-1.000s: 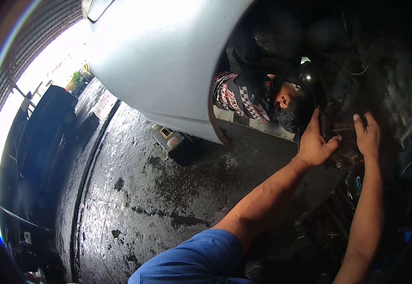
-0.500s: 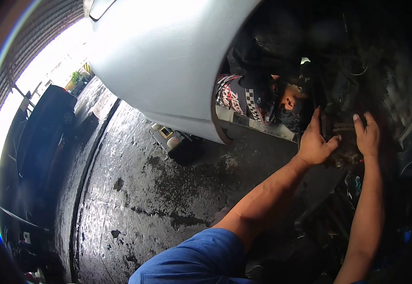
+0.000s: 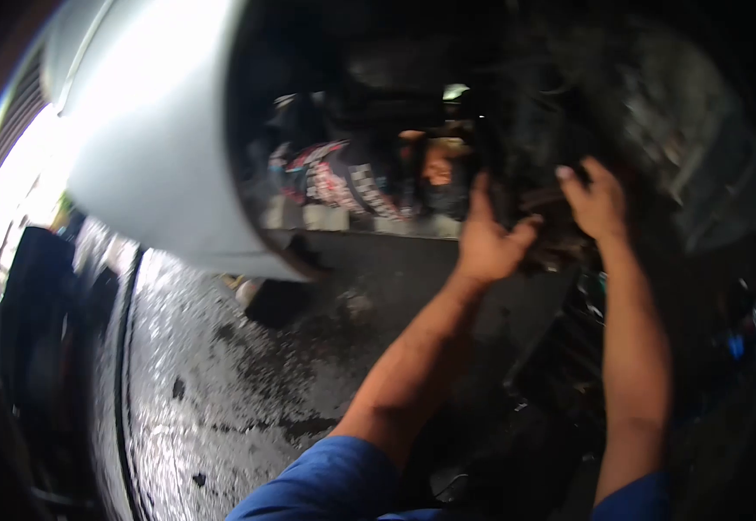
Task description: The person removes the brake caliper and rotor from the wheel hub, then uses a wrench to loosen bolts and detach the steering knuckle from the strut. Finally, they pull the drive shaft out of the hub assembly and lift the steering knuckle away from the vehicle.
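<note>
In the dark wheel well, a brownish, worn round part that looks like a brake disc (image 3: 553,211) sits between my two hands. My left hand (image 3: 491,241) grips its left side, the thumb toward its face and the index finger pointing up along the edge. On the opposite side my right hand (image 3: 599,201) holds the edge, thumb and fingers a little apart. Shadow and blur hide where the fingertips meet the metal.
A pale car fender (image 3: 157,148) curves around the wheel well on the left. Beyond the opening, a person in a patterned shirt (image 3: 335,178) lies low beneath the car. Wet, stained concrete floor (image 3: 248,365) stretches below; a dark vehicle (image 3: 35,304) stands far left.
My view has swung right, so the fender, the person and both hands appear farther left. Both hands stay at the disc with nearly the same grip.
</note>
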Demonstrator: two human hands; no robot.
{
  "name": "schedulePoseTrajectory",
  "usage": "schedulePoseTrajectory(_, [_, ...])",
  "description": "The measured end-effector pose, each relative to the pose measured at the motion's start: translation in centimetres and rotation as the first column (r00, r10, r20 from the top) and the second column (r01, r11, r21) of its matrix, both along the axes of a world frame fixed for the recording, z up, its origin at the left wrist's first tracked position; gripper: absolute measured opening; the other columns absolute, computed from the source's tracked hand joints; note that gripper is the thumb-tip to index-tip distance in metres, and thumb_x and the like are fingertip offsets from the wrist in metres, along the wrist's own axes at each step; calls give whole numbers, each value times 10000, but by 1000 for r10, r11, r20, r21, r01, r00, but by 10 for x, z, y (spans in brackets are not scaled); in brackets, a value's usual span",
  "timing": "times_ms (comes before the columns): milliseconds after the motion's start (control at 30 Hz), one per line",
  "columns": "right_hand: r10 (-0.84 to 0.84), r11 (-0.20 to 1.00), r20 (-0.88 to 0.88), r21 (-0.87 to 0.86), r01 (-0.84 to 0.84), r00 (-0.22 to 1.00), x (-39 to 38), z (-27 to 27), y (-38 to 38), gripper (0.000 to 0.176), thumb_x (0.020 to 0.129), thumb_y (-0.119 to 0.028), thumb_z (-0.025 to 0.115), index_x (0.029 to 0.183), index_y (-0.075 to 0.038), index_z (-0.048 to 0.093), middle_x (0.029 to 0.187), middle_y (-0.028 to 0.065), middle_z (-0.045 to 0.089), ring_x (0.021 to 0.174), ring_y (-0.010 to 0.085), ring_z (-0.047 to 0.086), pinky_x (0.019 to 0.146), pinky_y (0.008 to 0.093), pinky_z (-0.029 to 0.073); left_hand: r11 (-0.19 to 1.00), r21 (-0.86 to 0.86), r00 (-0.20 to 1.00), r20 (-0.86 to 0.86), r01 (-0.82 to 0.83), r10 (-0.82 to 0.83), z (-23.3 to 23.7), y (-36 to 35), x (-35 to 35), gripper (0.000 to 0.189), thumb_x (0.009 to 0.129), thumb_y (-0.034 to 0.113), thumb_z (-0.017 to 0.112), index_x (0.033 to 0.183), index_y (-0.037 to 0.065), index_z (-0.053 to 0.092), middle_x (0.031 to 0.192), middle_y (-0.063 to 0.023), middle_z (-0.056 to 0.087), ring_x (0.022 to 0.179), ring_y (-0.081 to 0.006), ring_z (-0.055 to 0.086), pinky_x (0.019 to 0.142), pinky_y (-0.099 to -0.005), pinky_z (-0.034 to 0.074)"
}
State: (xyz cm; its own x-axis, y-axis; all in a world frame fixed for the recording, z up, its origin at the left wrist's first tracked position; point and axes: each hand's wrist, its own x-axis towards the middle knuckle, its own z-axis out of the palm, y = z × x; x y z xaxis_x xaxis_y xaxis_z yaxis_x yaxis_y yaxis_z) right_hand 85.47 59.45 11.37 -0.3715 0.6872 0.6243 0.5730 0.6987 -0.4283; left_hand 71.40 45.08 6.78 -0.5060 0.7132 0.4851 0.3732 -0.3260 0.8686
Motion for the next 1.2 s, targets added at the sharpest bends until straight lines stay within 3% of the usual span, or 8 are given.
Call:
schedulePoseTrajectory(67, [40,999,-57,-26,-41,998,-1,4,-2,596,885,-462,679,1113,87,645,1098,286,669,1082,429,634,941,416,491,988,144,991,119,48,-66,-12,14,0,979,772,243,784,1484,-85,198,1239,-270,608,1142,-335,629,990,-363,477])
schedulePoseTrajectory(100, [63,998,-75,-19,-65,995,1,8,0,539,877,-435,687,1052,72,646,1014,284,665,1002,434,644,869,417,500,995,86,986,154,58,-70,-8,13,2,963,778,223,779,1487,-74,199,1226,-254,615,1130,-307,634,985,-355,480])
schedulePoseTrajectory(167, [108,994,-108,-21,-111,988,0,14,2,434,861,-390,694,915,35,617,832,276,621,814,442,630,703,437,484,995,98,997,74,15,-22,-5,16,1,957,776,232,782,1478,-71,208,1217,-259,626,1128,-319,641,982,-356,482])
schedulePoseTrajectory(333, [88,996,-69,27,-86,994,0,12,0,423,861,-380,688,914,33,615,819,267,623,794,442,620,691,447,480,1000,26,998,60,0,-2,-3,9,0,965,764,283,785,1468,-69,227,1205,-266,637,1111,-354,655,969,-371,491])
schedulePoseTrajectory(400, [40,999,-20,-32,-40,999,0,12,1,528,821,-486,667,1011,6,679,887,253,694,860,436,672,748,488,527,1000,13,999,44,-16,15,-3,8,1,964,767,290,779,1472,-64,226,1204,-263,638,1110,-361,655,966,-379,495])
schedulePoseTrajectory(633, [57,998,-57,25,-56,997,-1,14,0,475,813,-480,683,875,-9,664,796,229,676,772,433,651,686,506,505,999,18,999,15,-34,34,2,7,1,965,771,299,771,1486,-46,221,1210,-261,636,1121,-348,652,966,-379,495])
schedulePoseTrajectory(700, [67,997,-67,30,-65,995,-2,15,0,469,812,-476,683,865,-10,661,794,230,675,769,435,651,685,505,505,999,-30,998,48,38,-36,6,4,1,898,828,127,734,1488,-75,161,1304,-204,543,1162,-229,562,1013,-322,442])
schedulePoseTrajectory(1200, [81,996,-76,36,-78,994,-1,17,0,445,802,-443,694,798,-5,619,739,240,648,741,459,629,665,516,493,996,-7,988,126,87,-86,10,3,5,871,834,112,722,1488,-60,173,1278,-186,556,1150,-210,558,1012,-322,440])
